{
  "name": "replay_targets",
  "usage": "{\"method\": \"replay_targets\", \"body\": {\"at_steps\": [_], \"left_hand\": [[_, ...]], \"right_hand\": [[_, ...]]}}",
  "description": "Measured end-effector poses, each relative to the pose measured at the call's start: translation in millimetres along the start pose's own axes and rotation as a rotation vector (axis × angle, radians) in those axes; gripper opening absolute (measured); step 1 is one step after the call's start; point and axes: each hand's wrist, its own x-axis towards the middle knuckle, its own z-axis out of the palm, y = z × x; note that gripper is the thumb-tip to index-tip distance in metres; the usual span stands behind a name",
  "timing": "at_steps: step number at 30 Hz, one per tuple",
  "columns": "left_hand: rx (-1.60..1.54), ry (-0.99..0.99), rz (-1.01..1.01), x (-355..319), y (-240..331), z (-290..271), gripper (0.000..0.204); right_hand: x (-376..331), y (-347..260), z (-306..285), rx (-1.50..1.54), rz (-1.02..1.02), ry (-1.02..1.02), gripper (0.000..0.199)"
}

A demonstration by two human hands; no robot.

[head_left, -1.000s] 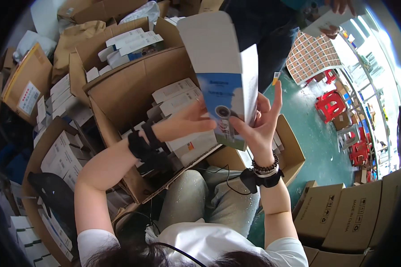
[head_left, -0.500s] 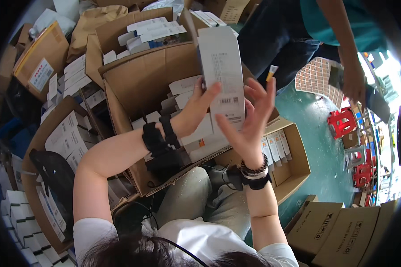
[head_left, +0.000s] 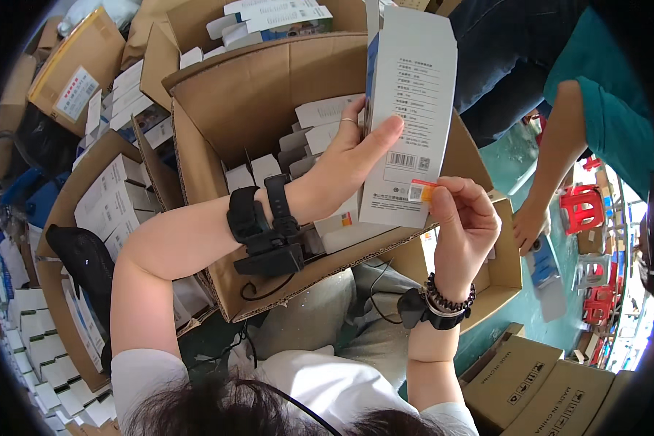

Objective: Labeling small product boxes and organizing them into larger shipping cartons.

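My left hand (head_left: 334, 171) grips a tall white printed carton (head_left: 418, 91) by its left side, thumb across the printed face, above an open cardboard box. The carton's top flaps stand up. Between the thumb and forefinger of my right hand (head_left: 466, 225) is a small orange-and-white sticker (head_left: 418, 190) with a square code. It lies over the carton's lower right corner, below the barcode; whether it is stuck down I cannot tell.
The large cardboard box (head_left: 269, 76) below my hands holds several white cartons (head_left: 330, 112). Another box (head_left: 498, 272) is at my right, with closed brown boxes (head_left: 516, 367) nearer. A co-worker's hand (head_left: 532, 224) reaches down beside a blue-and-white carton (head_left: 545, 272). Red stools (head_left: 583, 208) stand beyond.
The sticker, earlier on my raised right fingertip, is now pinched at the carton's lower corner. The carton has moved right. The co-worker's arm has come lower and nearer.
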Motion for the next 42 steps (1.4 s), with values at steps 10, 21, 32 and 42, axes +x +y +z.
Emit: {"method": "replay_targets", "body": {"at_steps": [10,21,32,42], "left_hand": [[-0.037,0.118,0.021,-3,2,8,0.090],[-0.025,0.109,0.023,-4,-2,3,0.089],[0.052,0.123,0.004,-3,-3,4,0.078],[0.005,0.103,0.025,0,-2,4,0.094]], "right_hand": [[3,13,10,-0.013,-0.071,0.034,0.029],[6,17,11,0.056,-0.186,0.117,0.025],[2,5,3,0.095,-0.009,-1.053,0.019],[-1,-7,-4,0.180,-0.155,-0.085,0.024]]}}
